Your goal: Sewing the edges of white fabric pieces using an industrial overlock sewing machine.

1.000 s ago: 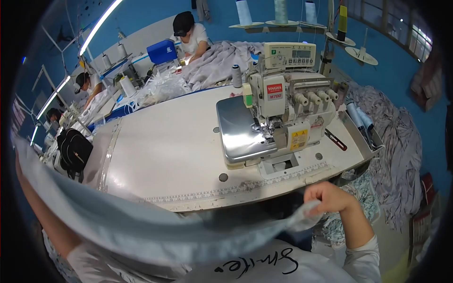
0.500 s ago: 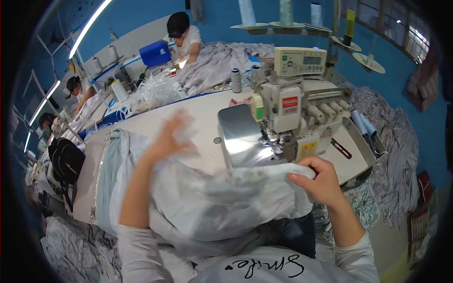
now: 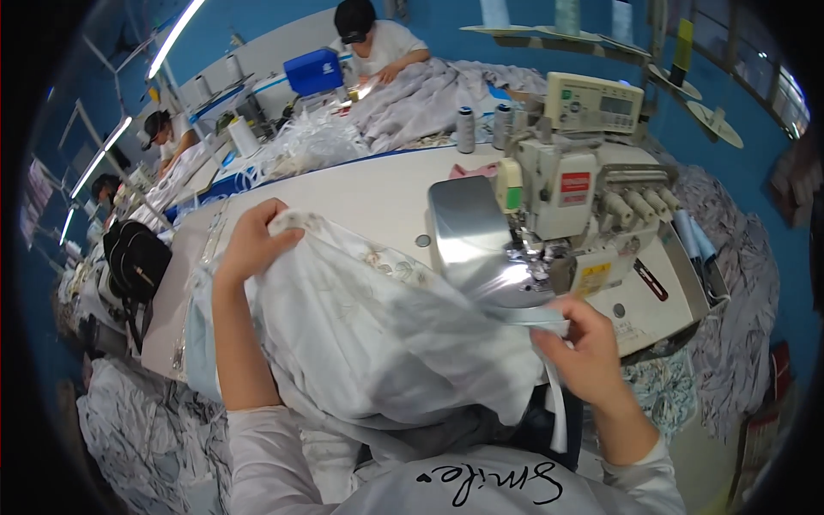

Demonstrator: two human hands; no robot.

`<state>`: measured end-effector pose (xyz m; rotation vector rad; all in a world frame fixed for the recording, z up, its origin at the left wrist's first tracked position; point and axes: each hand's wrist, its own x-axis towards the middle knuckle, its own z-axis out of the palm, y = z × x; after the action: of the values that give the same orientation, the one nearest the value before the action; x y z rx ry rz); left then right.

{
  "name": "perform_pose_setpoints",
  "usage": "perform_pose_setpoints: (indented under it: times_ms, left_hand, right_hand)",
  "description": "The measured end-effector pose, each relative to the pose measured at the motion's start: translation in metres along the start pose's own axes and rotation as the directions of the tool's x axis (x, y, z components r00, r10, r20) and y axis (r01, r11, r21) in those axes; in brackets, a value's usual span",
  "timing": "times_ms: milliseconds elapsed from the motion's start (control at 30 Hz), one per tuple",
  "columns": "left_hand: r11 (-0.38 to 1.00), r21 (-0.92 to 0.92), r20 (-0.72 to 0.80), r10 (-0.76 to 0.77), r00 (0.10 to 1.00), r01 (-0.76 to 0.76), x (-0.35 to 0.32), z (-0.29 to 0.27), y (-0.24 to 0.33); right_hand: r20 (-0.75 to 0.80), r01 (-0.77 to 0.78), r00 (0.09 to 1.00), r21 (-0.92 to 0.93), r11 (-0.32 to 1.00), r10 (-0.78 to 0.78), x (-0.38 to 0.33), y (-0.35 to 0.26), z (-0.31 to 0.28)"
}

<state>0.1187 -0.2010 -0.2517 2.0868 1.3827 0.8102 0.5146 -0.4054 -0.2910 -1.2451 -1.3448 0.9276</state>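
A pale grey-white cloth [image 3: 369, 343] with a patterned band along its upper edge is stretched between my hands, in front of the sewing machine [image 3: 558, 193]. My left hand [image 3: 262, 239] pinches one corner of it above the table's left part. At the other end my right hand [image 3: 585, 350] grips the cloth's edge, close to the machine's needle area. A narrow pale strip [image 3: 558, 416] hangs down below the right fingers. Whether that strip is joined to the cloth I cannot tell. The cloth's lower folds drape over my lap.
Pale blue-green fabric [image 3: 202, 322] hangs over the table's left edge. A red-handled cutter [image 3: 651, 280] lies right of the machine. Grey fabric [image 3: 730, 257] is heaped at the right, more [image 3: 146, 429] at lower left. Co-workers [image 3: 378, 43] sit at machines beyond.
My left hand was open and blurred above the cloth; now it has closed on a corner, farther left. The patterned edge is stretched out, and the narrow strip now shows at my right hand.
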Motion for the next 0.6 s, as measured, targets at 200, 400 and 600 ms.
perform_pose_setpoints:
  times_ms: [200, 400, 600]
  left_hand:
    - [0.769, -0.057, 0.134, 0.637, 0.759, -0.636, -0.009, 0.118, 0.149]
    - [0.903, -0.419, 0.451, 0.293, 0.843, -0.090, -0.029, 0.166, 0.162]
    - [0.888, -0.222, 0.146, 0.439, 0.887, -0.403, -0.025, 0.164, 0.158]
  right_hand:
    - [-0.169, 0.284, 0.945, -0.007, 0.959, -0.281, 0.019, 0.018, 0.014]
    - [-0.170, 0.344, 0.908, -0.221, 0.913, -0.383, 0.010, 0.016, 0.015]
    - [0.228, 0.547, 0.806, -0.638, 0.542, -0.546, -0.027, 0.007, -0.025]
